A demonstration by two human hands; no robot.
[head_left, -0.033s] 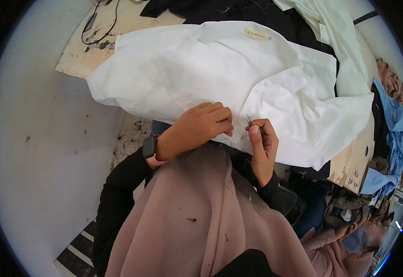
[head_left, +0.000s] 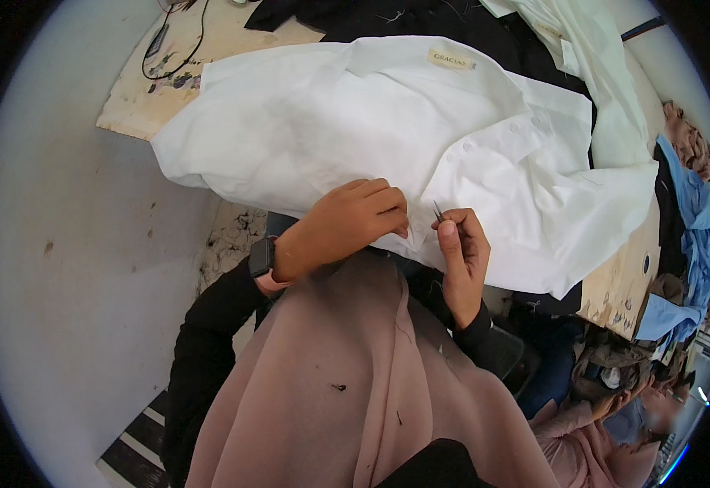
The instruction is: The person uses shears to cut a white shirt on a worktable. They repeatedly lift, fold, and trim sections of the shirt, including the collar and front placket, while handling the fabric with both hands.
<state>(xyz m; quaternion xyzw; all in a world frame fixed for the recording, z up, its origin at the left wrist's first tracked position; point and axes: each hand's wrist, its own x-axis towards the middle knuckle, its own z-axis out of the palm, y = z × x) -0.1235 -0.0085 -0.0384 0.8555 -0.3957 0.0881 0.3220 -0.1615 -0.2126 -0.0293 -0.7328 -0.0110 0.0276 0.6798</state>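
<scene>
A white shirt (head_left: 322, 122) with a label inside its collar and several buttons along its front lies spread before me, its near edge close to my lap. My left hand (head_left: 353, 218) is closed at this near edge, fingers curled and pinching the shirt's fabric; its fingertips are partly hidden. Just to the right, my right hand (head_left: 463, 252) grips a small metal tool with thin pointed tips (head_left: 438, 211) between thumb and fingers. The tips point up and away, over the shirt. Most of the tool is covered by the hand, so its exact kind does not show.
Under the shirt is a wooden table (head_left: 131, 106) with a black cable (head_left: 200, 45) at its far left. Black cloth (head_left: 420, 20) and another pale garment (head_left: 607, 89) lie beyond. Blue garments (head_left: 688, 211) hang at right. Another person (head_left: 591, 439) sits at lower right.
</scene>
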